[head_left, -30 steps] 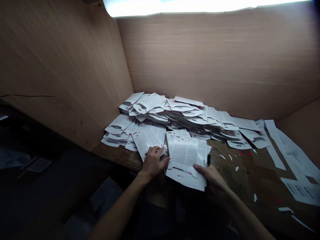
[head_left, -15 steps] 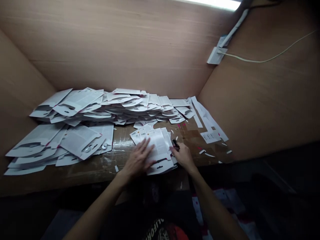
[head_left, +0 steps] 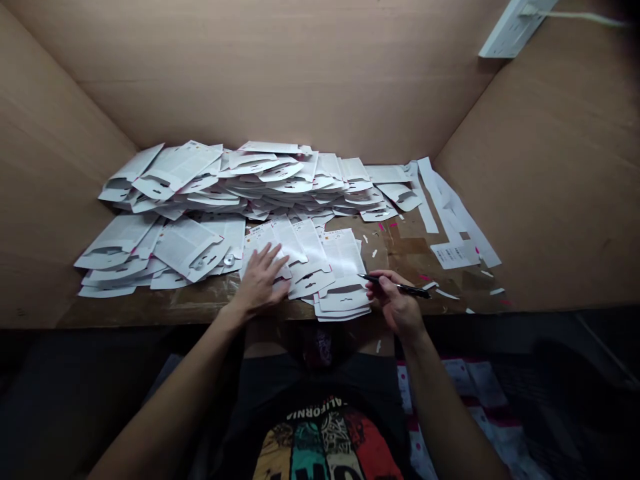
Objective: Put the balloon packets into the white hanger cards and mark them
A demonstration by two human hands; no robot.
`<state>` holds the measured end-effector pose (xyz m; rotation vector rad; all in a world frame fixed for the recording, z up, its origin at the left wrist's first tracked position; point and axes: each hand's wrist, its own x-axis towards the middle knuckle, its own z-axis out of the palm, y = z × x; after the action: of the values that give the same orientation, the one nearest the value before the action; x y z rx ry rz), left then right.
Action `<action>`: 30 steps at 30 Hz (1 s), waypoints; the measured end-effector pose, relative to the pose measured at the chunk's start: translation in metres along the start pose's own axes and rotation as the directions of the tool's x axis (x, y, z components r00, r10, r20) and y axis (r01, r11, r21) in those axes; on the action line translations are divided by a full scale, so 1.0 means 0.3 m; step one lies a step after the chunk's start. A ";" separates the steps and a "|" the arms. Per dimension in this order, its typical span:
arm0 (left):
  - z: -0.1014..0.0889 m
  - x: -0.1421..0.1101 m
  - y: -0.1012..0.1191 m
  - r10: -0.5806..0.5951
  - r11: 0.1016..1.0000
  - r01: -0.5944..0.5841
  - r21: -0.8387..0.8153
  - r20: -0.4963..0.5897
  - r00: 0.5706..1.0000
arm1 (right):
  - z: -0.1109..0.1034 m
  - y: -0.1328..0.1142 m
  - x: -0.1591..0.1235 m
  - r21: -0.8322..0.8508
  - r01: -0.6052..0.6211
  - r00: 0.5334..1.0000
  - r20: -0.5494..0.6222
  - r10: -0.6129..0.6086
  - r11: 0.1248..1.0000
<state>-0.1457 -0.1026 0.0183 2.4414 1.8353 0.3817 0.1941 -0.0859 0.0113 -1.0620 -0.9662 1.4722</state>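
Observation:
My left hand [head_left: 261,281] lies flat with fingers spread on a fanned group of white printed cards [head_left: 295,248] near the front edge of the brown table [head_left: 165,308]. My right hand [head_left: 396,303] is closed round a black pen [head_left: 400,286], whose tip points left at a small stack of white cards [head_left: 343,280] with hang-slot cutouts. A large heap of the same white cards [head_left: 240,181] fills the back and left of the table.
Brown board walls close in the table on the left, back and right. Long white paper strips [head_left: 453,208] and small scraps lie at the right. A white socket strip [head_left: 510,28] with a cable hangs top right. Dark floor lies below the table's front edge.
The view swung right and downward. My left hand fanned the cards out to the left. My right hand drew back from the stack and now holds the pen level above it.

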 end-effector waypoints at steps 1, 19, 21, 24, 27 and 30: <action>0.009 0.031 0.067 0.065 0.998 -0.065 -0.020 -0.025 0.998 | 0.013 0.011 0.011 -0.003 0.036 0.999 -0.016 -0.036 0.999; 0.069 0.146 0.287 0.518 0.854 -0.520 -0.039 0.175 0.837 | -0.051 0.132 -0.057 -0.737 0.269 0.938 0.054 -0.343 0.620; 0.097 0.154 0.310 0.522 0.850 -0.524 -0.054 0.227 0.822 | -0.065 0.144 -0.047 -0.764 0.299 0.926 0.088 -0.367 0.572; 0.085 0.152 0.230 0.416 0.902 -0.432 -0.004 0.278 0.866 | -0.087 0.155 -0.041 -0.775 0.338 0.906 0.115 -0.407 0.534; 0.040 0.131 0.173 0.359 0.925 -0.377 0.043 0.225 0.906 | -0.070 0.158 -0.040 -0.771 0.351 0.898 0.116 -0.424 0.531; 0.034 0.108 0.205 0.506 0.858 -0.513 -0.020 0.207 0.838 | -0.025 0.162 -0.037 -0.768 0.438 0.865 0.220 -0.451 0.468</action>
<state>-0.0771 -0.0884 0.0259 2.8467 1.0983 0.1066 0.1886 -0.1037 -0.0356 -1.2834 -1.8389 0.5262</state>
